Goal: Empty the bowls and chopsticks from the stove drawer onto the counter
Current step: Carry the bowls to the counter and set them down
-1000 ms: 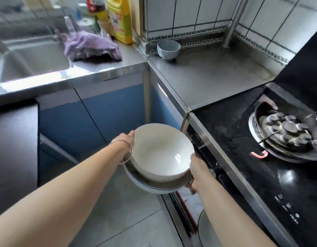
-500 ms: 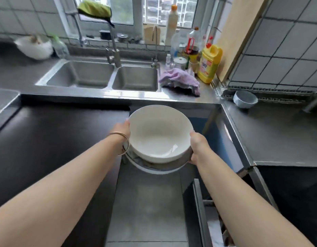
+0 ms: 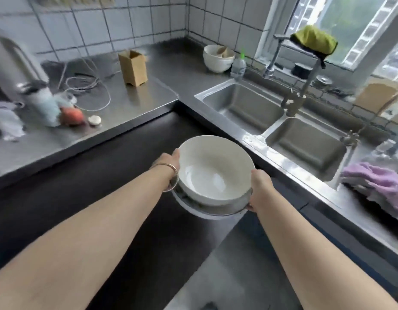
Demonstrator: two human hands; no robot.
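A stack of bowls (image 3: 216, 173) hangs in the air in front of me, a white bowl on top and a steel bowl (image 3: 213, 210) under it. My left hand (image 3: 169, 161), with a bangle on the wrist, grips the stack's left rim. My right hand (image 3: 259, 182) grips its right rim. The stack is above the floor, between the steel counter (image 3: 137, 101) to the left and the double sink (image 3: 276, 121) to the right. The stove drawer and the chopsticks are out of view.
On the left counter stand a cardboard box (image 3: 133, 67), a coiled cable (image 3: 90, 88), a cup, a reddish fruit (image 3: 72, 116) and a small lid. White bowls (image 3: 218, 58) sit in the far corner. A purple cloth (image 3: 381, 184) lies right of the sink.
I have turned left with the bowl stack held in both hands. The stove and drawer have left the view; the sink moved to the right and the left counter came in.
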